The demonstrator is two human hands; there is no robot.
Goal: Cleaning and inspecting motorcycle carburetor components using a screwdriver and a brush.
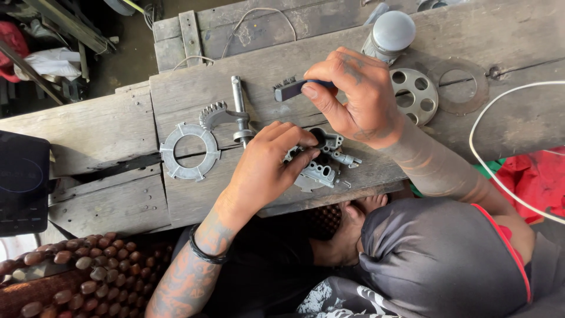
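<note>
At frame centre-left, a notched metal ring (189, 151) and a geared shaft (235, 115) lie on the wooden bench (106, 126). The left hand (262, 171) grasps a grey cast metal part (322, 171) at centre. The right hand (353, 94), above it, pinches a dark brush (291, 89).

The tabletop (106, 126) is weathered grey-brown wood, streaked and cracked. The brush (289, 89) has a dark navy handle with black bristles. The cast metal part (321, 171) is dull silver, as are the toothed ring (189, 151), the geared shaft (238, 112) and the perforated disc (415, 95). The cord (479, 168) is white, the cloth (532, 179) red. The wristband (203, 253) is black.
</note>
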